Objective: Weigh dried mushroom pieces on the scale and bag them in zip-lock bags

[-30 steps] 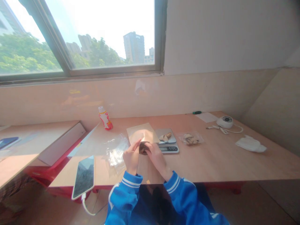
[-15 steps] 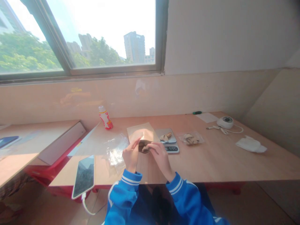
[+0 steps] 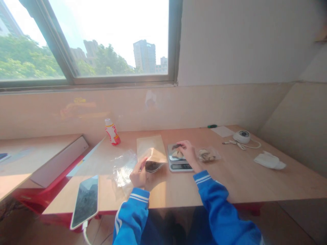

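My left hand [image 3: 138, 174] pinches the near left edge of a brown paper bag [image 3: 151, 148], whose mouth gapes toward me and looks dark inside. Over the plate of a white kitchen scale [image 3: 181, 166], my right hand [image 3: 188, 151] is closed with its fingertips on a dark thin piece [image 3: 176, 146]. Pale dried slices [image 3: 178, 154] lie on the scale's plate just below those fingers. Right of the scale sits a clear plastic bag of similar pale pieces [image 3: 206, 154].
Crumpled clear plastic [image 3: 124, 170] lies left of the paper bag, with a phone [image 3: 86, 200] on a cable at the front left edge. A red-and-white bottle [image 3: 112, 132] stands behind. Farther right are a white camera [image 3: 241, 136], tissue [image 3: 269, 160] and a green-handled tool [image 3: 212, 126].
My right hand has moved from the paper bag's mouth to the right, over the scale. My left hand still holds the bag, and the view has shifted slightly.
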Demonstrator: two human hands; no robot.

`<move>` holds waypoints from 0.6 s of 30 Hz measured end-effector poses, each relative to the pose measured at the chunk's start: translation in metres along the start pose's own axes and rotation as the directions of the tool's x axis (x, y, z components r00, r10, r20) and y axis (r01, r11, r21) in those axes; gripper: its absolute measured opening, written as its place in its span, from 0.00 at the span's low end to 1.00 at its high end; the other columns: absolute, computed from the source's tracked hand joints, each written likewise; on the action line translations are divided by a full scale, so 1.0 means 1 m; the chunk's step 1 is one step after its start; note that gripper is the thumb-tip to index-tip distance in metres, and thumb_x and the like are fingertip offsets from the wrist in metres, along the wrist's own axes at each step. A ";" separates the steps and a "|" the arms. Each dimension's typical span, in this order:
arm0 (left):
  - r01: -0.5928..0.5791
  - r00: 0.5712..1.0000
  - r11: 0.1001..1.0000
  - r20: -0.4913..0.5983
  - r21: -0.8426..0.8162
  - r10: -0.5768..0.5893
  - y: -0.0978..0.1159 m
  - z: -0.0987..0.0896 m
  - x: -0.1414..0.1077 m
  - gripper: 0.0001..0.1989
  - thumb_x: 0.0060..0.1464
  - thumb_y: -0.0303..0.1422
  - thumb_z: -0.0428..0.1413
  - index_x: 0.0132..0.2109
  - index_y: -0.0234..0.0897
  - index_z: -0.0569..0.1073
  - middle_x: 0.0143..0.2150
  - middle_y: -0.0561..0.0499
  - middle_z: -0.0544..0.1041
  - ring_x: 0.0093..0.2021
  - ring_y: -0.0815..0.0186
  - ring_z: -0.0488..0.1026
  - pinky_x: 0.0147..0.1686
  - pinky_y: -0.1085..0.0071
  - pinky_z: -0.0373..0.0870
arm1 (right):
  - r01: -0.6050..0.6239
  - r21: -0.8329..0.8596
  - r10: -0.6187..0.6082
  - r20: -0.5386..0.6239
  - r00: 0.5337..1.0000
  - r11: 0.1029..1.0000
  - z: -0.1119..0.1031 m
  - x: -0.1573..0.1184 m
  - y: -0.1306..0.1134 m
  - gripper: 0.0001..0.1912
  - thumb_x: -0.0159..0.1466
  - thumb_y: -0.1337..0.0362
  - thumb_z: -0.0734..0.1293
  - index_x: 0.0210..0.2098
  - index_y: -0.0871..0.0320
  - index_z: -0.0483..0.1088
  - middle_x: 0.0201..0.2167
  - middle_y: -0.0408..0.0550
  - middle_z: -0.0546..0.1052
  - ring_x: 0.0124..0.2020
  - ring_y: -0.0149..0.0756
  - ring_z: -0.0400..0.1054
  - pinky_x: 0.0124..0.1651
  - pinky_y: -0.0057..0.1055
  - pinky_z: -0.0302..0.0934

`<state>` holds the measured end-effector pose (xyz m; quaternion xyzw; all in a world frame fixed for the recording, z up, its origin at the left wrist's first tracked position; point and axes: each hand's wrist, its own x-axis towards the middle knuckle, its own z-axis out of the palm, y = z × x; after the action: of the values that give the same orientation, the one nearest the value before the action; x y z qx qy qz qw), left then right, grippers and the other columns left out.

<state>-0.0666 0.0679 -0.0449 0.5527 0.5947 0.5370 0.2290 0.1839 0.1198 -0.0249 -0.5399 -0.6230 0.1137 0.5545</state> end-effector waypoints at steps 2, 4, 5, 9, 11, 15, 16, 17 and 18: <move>0.019 1.000 0.998 -0.014 -0.057 -0.020 0.000 0.001 -0.001 0.14 0.55 0.31 0.53 0.47 0.36 0.77 0.47 0.49 0.79 0.47 0.58 0.76 0.45 0.69 0.74 | -0.005 -0.023 0.006 0.049 0.999 1.000 0.004 0.013 0.014 0.10 0.54 0.71 0.63 0.32 0.57 0.75 0.36 0.49 0.75 0.39 0.39 0.71 0.44 0.38 0.66; -0.006 1.000 0.996 0.001 -0.089 0.006 0.000 0.001 -0.001 0.14 0.54 0.31 0.54 0.46 0.35 0.77 0.48 0.49 0.79 0.48 0.57 0.76 0.47 0.68 0.73 | -0.013 -0.034 0.015 0.077 0.997 0.999 0.009 0.022 0.023 0.11 0.52 0.73 0.63 0.31 0.57 0.76 0.35 0.48 0.77 0.39 0.39 0.71 0.46 0.40 0.65; -0.021 1.000 0.995 0.005 -0.096 0.021 0.000 0.001 -0.002 0.14 0.53 0.31 0.54 0.46 0.34 0.77 0.48 0.48 0.79 0.49 0.57 0.75 0.48 0.68 0.73 | -0.018 -0.037 0.022 0.090 0.996 0.999 0.011 0.025 0.026 0.12 0.51 0.73 0.64 0.32 0.58 0.76 0.35 0.49 0.77 0.40 0.40 0.71 0.48 0.41 0.65; -0.005 1.000 0.995 -0.021 -0.101 0.003 -0.002 0.003 -0.003 0.13 0.53 0.33 0.54 0.45 0.37 0.78 0.48 0.49 0.79 0.49 0.57 0.75 0.49 0.66 0.74 | -0.051 -0.030 0.054 0.105 0.993 0.998 0.011 0.025 0.029 0.16 0.51 0.73 0.66 0.39 0.58 0.76 0.42 0.52 0.78 0.42 0.41 0.72 0.49 0.42 0.64; 0.014 1.000 0.994 -0.025 -0.106 -0.017 -0.002 0.003 -0.004 0.13 0.53 0.34 0.54 0.44 0.39 0.78 0.48 0.50 0.79 0.49 0.59 0.76 0.48 0.66 0.74 | -0.076 -0.020 0.077 0.084 0.993 0.997 0.006 0.021 0.030 0.17 0.53 0.70 0.66 0.43 0.58 0.75 0.44 0.53 0.78 0.41 0.40 0.73 0.47 0.41 0.66; 0.011 1.000 0.996 -0.006 -0.087 -0.012 -0.002 0.001 -0.004 0.13 0.53 0.32 0.53 0.44 0.38 0.78 0.48 0.48 0.79 0.44 0.59 0.77 0.46 0.66 0.76 | -0.123 0.001 0.123 -0.004 0.992 0.992 -0.011 0.010 0.035 0.16 0.57 0.63 0.66 0.44 0.60 0.73 0.43 0.56 0.78 0.40 0.42 0.73 0.45 0.40 0.67; 0.011 1.000 0.997 -0.002 -0.077 -0.011 -0.002 0.001 -0.004 0.13 0.53 0.32 0.53 0.45 0.37 0.78 0.48 0.47 0.79 0.44 0.59 0.78 0.45 0.66 0.76 | -0.129 0.008 0.130 -0.026 0.991 0.992 -0.015 0.007 0.036 0.16 0.57 0.62 0.66 0.44 0.61 0.73 0.42 0.56 0.78 0.41 0.42 0.73 0.45 0.40 0.67; 0.015 1.000 0.997 -0.002 -0.071 -0.015 -0.001 0.001 -0.004 0.14 0.53 0.31 0.53 0.45 0.36 0.78 0.48 0.47 0.79 0.44 0.59 0.78 0.45 0.66 0.76 | -0.136 0.021 0.136 -0.041 0.990 0.991 -0.019 0.003 0.037 0.16 0.57 0.61 0.66 0.43 0.61 0.73 0.41 0.56 0.78 0.41 0.42 0.73 0.46 0.40 0.67; 0.022 1.000 0.997 -0.006 -0.076 -0.022 -0.001 0.001 -0.004 0.14 0.53 0.31 0.53 0.45 0.36 0.78 0.48 0.47 0.79 0.44 0.58 0.78 0.45 0.66 0.76 | -0.143 0.040 0.145 -0.045 0.988 0.989 -0.023 -0.002 0.038 0.16 0.57 0.60 0.67 0.43 0.61 0.73 0.40 0.56 0.78 0.41 0.42 0.73 0.46 0.40 0.68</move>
<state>-0.0649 0.0648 -0.0472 0.5351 0.5808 0.5585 0.2537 0.2228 0.1228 -0.0457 -0.5757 -0.5669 0.1520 0.5693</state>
